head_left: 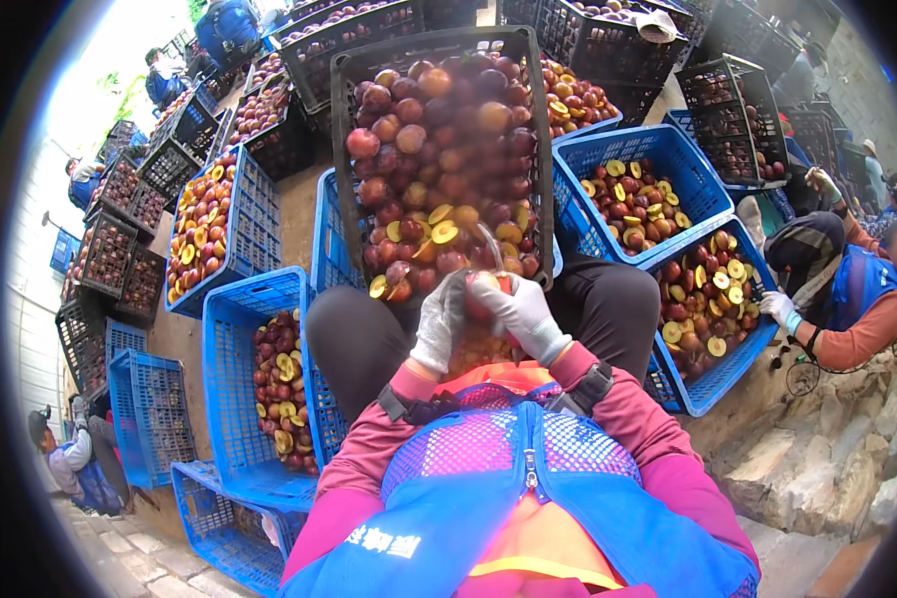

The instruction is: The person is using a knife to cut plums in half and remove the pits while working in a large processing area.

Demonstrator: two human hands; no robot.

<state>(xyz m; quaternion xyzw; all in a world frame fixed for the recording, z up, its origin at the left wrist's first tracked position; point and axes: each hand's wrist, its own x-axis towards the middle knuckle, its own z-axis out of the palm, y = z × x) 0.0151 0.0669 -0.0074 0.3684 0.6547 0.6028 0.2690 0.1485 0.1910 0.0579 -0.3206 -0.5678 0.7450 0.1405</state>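
Both my hands wear pale gloves and meet in front of my lap, over the near edge of a black crate (540, 130) full of whole and halved plums. My left hand (439, 327) is closed, its fingertips against a red plum (484, 289) between the hands. Closed on the other side, my right hand (528, 317) presses the same plum. A thin curved blade (490, 242) sticks up by the right fingers; its handle is hidden. Cut yellow plum halves (445, 231) lie in the crate just beyond my hands. Reddish fruit shows below the hands, partly covered.
Blue crates of cut plums stand left (259, 389), right (703, 394) and far right (628, 254). My knees flank the black crate. A co-worker (857, 289) sits at the right, a gloved hand at a crate. Stacked black crates (100, 264) and rough stones (817, 468) lie farther out.
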